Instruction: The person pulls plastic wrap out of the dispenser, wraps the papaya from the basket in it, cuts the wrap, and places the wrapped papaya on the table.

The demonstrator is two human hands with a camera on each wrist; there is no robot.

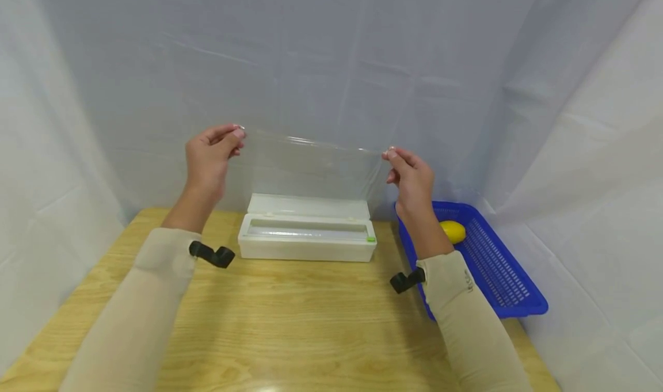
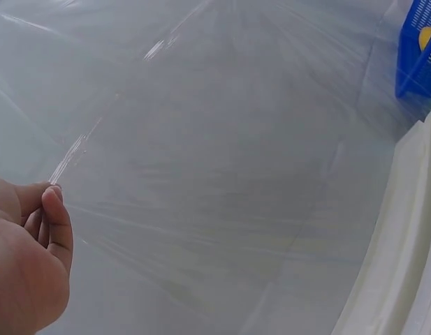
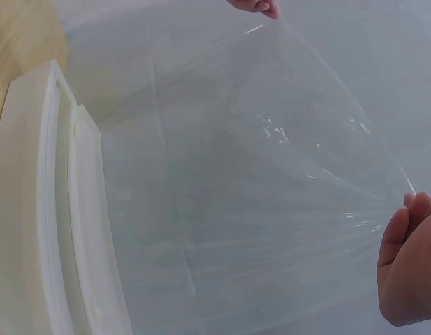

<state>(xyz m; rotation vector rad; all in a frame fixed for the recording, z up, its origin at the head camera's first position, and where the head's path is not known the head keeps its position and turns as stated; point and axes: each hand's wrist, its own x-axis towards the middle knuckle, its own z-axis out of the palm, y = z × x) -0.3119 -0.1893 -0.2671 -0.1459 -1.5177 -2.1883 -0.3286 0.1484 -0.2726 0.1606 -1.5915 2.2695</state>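
A sheet of clear plastic wrap [image 1: 305, 167] hangs between both hands, its top edge stretched across and sloping slightly down to the right. At one corner the left hand [image 1: 209, 153] pinches it between thumb and fingers; the right hand [image 1: 411, 176] pinches the other corner. Creases fan out from the pinched corner in the left wrist view, where the plastic wrap [image 2: 201, 209] spreads wide. Below and between the hands stands a white wrap dispenser box [image 1: 305, 250], lid raised at the back, with a roll [image 1: 305, 231] visible inside. Its long side shows in the right wrist view.
A blue plastic basket [image 1: 497, 265] stands at the table's right side, partly behind the right forearm, with a yellow lemon-like fruit [image 1: 453, 231] in it. The wooden table [image 1: 290, 323] meets pale sheeting [image 1: 321, 46] at the back and sides. A green slider [image 1: 370, 239] sits on the box.
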